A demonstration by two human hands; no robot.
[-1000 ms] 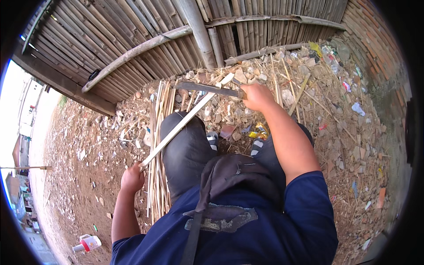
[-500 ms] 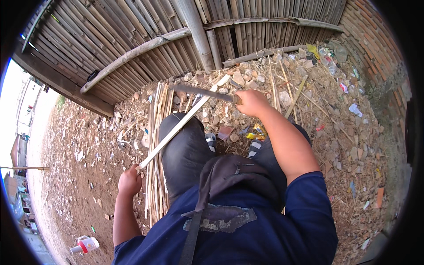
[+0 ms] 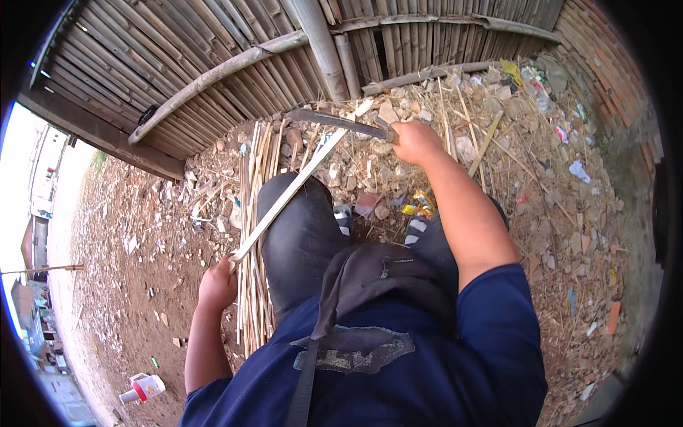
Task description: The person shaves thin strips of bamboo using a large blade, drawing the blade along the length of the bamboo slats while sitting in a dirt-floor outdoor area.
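Observation:
A long pale bamboo strip [image 3: 288, 193] slants from lower left to upper right, passing over my left knee. My left hand [image 3: 218, 285] is closed around its near end. In my right hand [image 3: 417, 142] is the handle of a long knife [image 3: 334, 121] with a dark, slightly curved blade. The blade points left and crosses the strip near its far end; whether it touches the strip I cannot tell. Beneath the strip, a bundle of thin bamboo strips [image 3: 250, 299] lies on the ground beside my left leg.
A bamboo-slat wall [image 3: 213, 78] stands ahead, meeting a brick wall [image 3: 608, 71] at the right. Stones, straw and litter cover the ground, with yellow wrappers [image 3: 420, 204] near my feet. A clear jug with a red band [image 3: 147, 388] lies at lower left.
My right hand and the knife have moved away from me, toward the strip's far end, and the blade's slant has changed slightly. My left hand keeps its grip. The view has shifted a little.

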